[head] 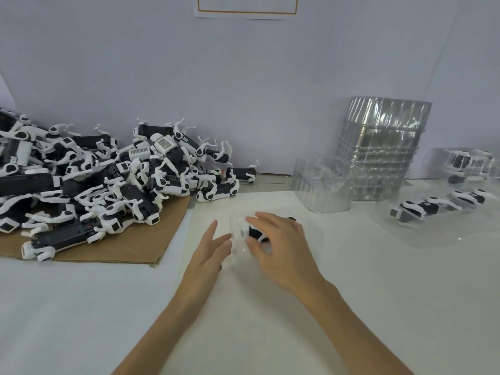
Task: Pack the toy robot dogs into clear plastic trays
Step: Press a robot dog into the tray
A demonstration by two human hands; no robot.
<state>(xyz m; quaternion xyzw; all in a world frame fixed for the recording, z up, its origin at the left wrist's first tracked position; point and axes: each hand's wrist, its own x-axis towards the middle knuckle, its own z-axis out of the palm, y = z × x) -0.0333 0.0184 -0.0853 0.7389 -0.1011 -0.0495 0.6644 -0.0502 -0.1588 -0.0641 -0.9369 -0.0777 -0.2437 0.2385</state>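
On the white table [81, 307], the left hand [208, 255] lies with straight fingers against the side of a clear plastic tray [313, 234]. The right hand [278, 244] curls over a toy robot dog [253, 231] inside that tray, thumb and fingers pinching it. Farther left, a pile of dogs [108, 180] covers a cardboard sheet [130, 247]. To the right lie filled trays [433, 209], and behind them a stack of empty trays [378, 147].

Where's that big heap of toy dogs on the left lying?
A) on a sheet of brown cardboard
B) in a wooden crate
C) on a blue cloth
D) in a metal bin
A: the heap of toy robot dogs rests on a flat brown cardboard sheet, whose bare near edge shows on the white table.
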